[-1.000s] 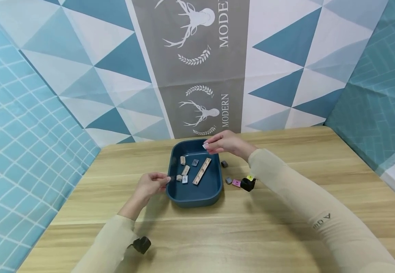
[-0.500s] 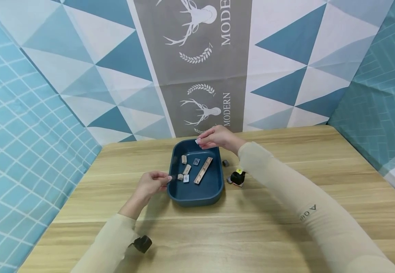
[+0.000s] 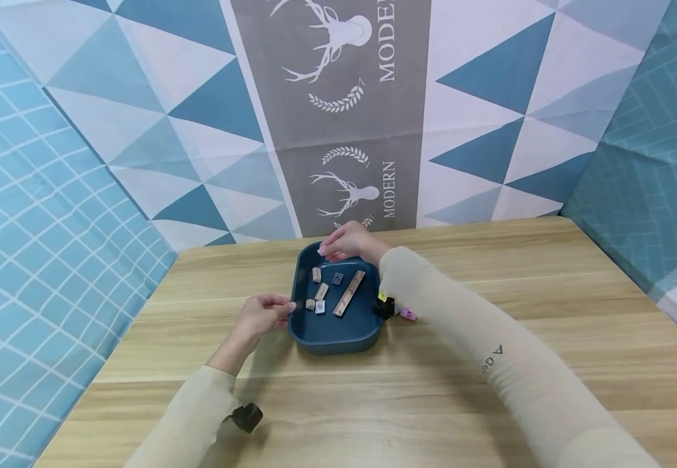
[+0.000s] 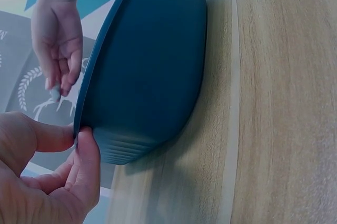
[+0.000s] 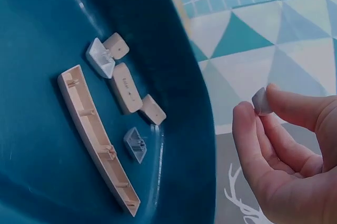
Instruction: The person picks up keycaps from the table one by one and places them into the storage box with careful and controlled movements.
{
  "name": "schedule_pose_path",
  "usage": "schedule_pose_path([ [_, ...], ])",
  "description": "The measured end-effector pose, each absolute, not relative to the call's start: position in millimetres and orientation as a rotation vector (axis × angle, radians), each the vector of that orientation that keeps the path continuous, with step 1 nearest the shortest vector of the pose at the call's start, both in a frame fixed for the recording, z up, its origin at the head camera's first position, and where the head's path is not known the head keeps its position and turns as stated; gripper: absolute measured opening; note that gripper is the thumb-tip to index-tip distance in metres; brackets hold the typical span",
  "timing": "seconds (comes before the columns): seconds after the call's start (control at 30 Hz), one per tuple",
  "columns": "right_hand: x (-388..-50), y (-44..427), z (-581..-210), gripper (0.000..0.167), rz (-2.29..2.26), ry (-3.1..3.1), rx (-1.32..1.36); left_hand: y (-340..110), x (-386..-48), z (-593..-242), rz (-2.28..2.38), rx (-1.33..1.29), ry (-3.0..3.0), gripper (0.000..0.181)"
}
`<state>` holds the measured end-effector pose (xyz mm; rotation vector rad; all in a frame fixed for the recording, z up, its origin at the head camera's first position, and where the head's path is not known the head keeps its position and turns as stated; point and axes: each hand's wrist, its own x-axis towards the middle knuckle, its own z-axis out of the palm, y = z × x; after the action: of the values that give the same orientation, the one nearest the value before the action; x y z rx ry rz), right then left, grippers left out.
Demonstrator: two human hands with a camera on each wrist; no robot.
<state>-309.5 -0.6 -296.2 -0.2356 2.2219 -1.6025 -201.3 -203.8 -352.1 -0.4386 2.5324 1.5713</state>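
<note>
A dark blue plastic tub (image 3: 338,335) stands on the wooden table. My left hand (image 3: 263,316) pinches its left rim between thumb and fingers. Above the tub's far left part, my right hand (image 3: 346,240) holds a small pale grey keycap (image 5: 261,102) between thumb and fingertips. Inside the tub lie several keycaps: a long beige spacebar keycap (image 5: 87,112) with its hollow side up, a beige Enter keycap (image 5: 126,88), two smaller beige ones, an upturned white keycap (image 5: 100,58) and an upturned grey-blue keycap (image 5: 136,145).
A pink keycap (image 3: 408,314) lies on the table (image 3: 338,403) right of the tub, partly behind the right wrist's black camera (image 3: 384,308). Behind the table's far edge hangs a patterned cloth (image 3: 344,130).
My right hand has moved left across the tub's far end, carrying the keycap. The left hand keeps its hold on the rim, and the keycaps in the tub lie as before.
</note>
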Motion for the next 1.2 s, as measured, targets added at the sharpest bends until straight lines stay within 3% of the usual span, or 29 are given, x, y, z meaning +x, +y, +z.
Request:
schedule_pose_path([
  [0.33,-299.7,-10.9,-293.8,0.026,-1.326,2.525,-0.356,-203.8,-199.6,-350.5,1.540,-0.442,2.545,0.026],
  [0.6,-294.7,10.2,-287.4,0.027,-1.349,2.522,-0.397,-204.1,-201.9,-347.6,1.542,-0.437,2.555,0.025],
  [1.2,-312.7,83.8,-322.2,0.032,-1.451,2.513,-0.126,-204.3,-199.2,-352.2,1.574,-0.429,2.538,0.025],
])
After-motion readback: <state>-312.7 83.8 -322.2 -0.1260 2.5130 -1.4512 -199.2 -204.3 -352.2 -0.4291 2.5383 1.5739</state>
